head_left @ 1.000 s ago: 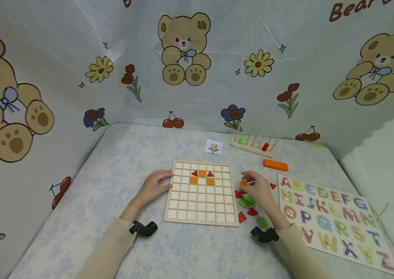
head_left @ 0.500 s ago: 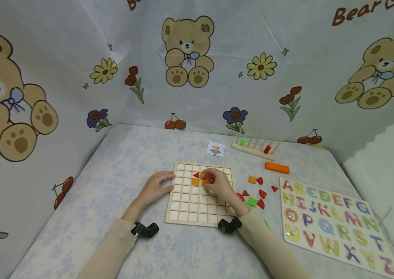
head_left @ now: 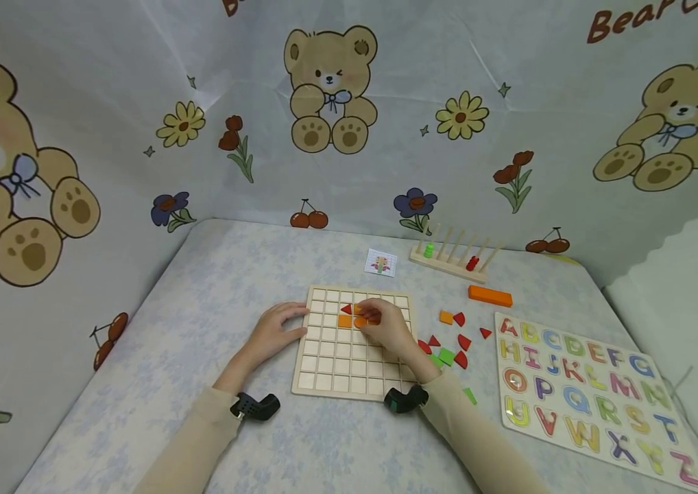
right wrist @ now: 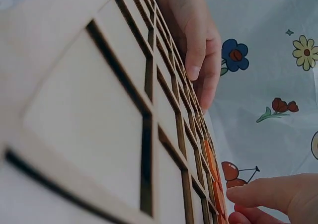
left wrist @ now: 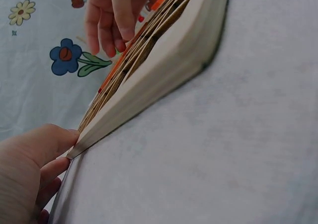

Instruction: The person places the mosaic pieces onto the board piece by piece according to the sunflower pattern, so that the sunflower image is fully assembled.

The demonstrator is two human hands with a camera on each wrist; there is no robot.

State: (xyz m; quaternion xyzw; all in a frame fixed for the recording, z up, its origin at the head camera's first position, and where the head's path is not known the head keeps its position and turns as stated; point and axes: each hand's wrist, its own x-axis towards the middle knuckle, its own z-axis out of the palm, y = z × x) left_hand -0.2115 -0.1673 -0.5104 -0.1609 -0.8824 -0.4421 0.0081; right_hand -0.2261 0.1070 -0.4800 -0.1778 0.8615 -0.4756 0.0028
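My left hand (head_left: 275, 329) rests against the left edge of a square wooden grid board (head_left: 324, 370), its fingertips and thumb touching the rim. Above the board's upper middle is my right hand (head_left: 389, 328), pinching an orange piece (head_left: 360, 321) with a rounded edge at a cell. Just left of that lies an orange square tile (head_left: 345, 321). A red triangle piece (head_left: 346, 309) sits in the row above, beside another orange tile (head_left: 358, 309), partly covered by the fingers. The right hand hides the cells beneath it. In the right wrist view, orange tiles (right wrist: 210, 157) stand near the right fingertips.
Loose pieces lie right of the board: an orange square (head_left: 446, 317), several red pieces (head_left: 463, 342) and green pieces (head_left: 446, 356). Behind are a pattern card (head_left: 381, 262) and a peg rack (head_left: 448, 266). An orange bar (head_left: 490, 296) and an alphabet board (head_left: 590, 391) stand farther right.
My right hand has moved left from the loose pieces to the board, carrying an orange piece, and now stays over the upper middle cells. My left hand has stayed at the board's edge.
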